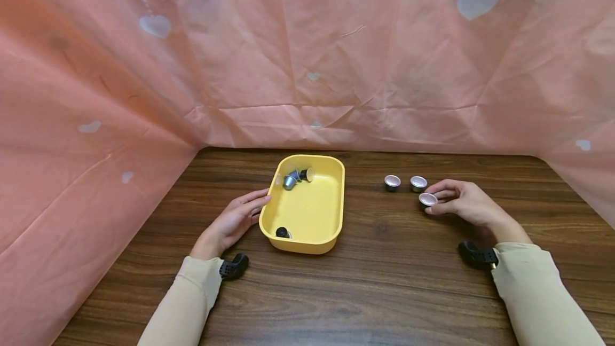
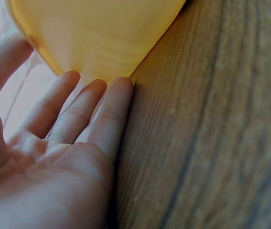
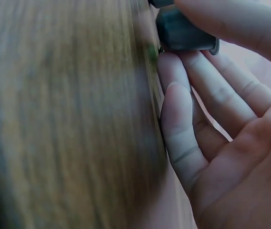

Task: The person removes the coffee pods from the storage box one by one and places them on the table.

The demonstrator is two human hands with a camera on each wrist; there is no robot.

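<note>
My right hand (image 1: 463, 204) pinches a coffee capsule (image 1: 427, 199) between thumb and fingers, its pale foil lid facing up. From the right wrist view, the dark side of this capsule (image 3: 185, 31) shows between the thumb and the fingers, close to the tabletop. Two more coffee capsules stand lid up just beyond it, a left one (image 1: 392, 183) and a right one (image 1: 418, 183). With fingers extended, my left hand (image 1: 235, 223) touches the left side of a yellow tray (image 1: 307, 210); its fingertips (image 2: 121, 86) rest against the outer wall in the left wrist view.
Inside the tray, several capsules (image 1: 290, 181) lie bunched in the far left corner, and a dark one (image 1: 282, 232) lies in the near left corner. The wooden table (image 1: 384, 287) is bordered by a pink curtain (image 1: 355, 68) with hearts at the back and sides.
</note>
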